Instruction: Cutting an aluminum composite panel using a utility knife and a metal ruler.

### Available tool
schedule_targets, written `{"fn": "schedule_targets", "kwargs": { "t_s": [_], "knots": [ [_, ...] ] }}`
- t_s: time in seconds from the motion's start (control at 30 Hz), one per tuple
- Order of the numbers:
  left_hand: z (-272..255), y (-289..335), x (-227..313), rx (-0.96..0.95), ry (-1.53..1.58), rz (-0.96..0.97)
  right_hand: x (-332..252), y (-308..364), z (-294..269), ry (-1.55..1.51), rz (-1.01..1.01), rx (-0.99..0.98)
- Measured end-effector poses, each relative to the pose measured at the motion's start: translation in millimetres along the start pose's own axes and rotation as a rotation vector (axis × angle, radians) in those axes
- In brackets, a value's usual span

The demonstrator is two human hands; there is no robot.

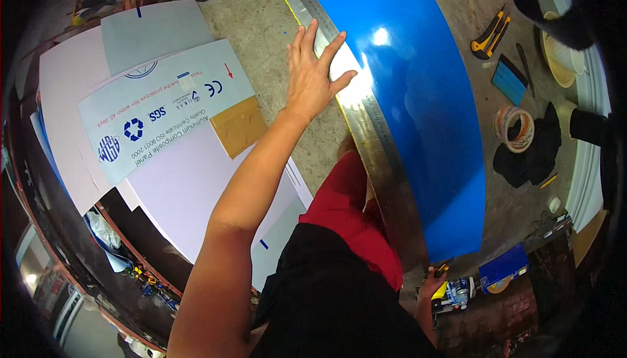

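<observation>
My left hand (315,74) lies with fingers spread on a long steel ruler (386,146), pressing it flat. The ruler runs along the left edge of a glossy blue sheet (424,103), from the far end down to the near end beside my leg. At the near end of the ruler, my right hand (430,286) is closed around a small black and orange utility knife (442,269). That hand is small in view and its fingertips are partly hidden. Whether the blade touches the sheet is too small to make out.
White and grey composite panels (189,195) lie stacked at left, with a brown board piece (236,127) on them. Toward the right are yellow-black utility knives (490,34), a blue squeegee (511,80), a tape roll (515,130) and black cloth (539,152). A blue box (504,268) stands near right.
</observation>
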State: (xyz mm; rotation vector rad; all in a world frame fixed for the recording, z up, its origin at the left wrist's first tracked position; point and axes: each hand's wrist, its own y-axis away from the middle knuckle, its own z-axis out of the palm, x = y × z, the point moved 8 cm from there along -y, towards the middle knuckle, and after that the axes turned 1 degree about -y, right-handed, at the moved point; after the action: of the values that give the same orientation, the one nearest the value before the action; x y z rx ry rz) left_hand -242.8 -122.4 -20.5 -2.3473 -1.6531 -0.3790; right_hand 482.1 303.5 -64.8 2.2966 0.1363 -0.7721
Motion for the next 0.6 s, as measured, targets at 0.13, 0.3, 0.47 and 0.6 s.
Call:
{"fn": "schedule_targets", "kwargs": {
  "t_s": [0.13, 0.3, 0.47, 0.6],
  "knots": [
    [-1.8, 0.0, 1.8, -0.018, 0.0, -0.033, -10.6, 0.8, 2.3, 0.096, -0.042, 0.039],
    [-2.8, -1.7, 0.6, -0.04, 0.024, -0.076, -32.1, 3.5, 14.1, 0.125, -0.021, 0.001],
    [-6.1, -1.7, 1.9, -0.062, 0.089, -0.114, -54.6, 5.1, 8.4, 0.043, 0.152, -0.029],
    [0.3, -5.4, 5.2, -0.047, 0.105, -0.136, -103.8, -3.7, -6.2, 0.003, 0.0, 0.025]
  ]
}}
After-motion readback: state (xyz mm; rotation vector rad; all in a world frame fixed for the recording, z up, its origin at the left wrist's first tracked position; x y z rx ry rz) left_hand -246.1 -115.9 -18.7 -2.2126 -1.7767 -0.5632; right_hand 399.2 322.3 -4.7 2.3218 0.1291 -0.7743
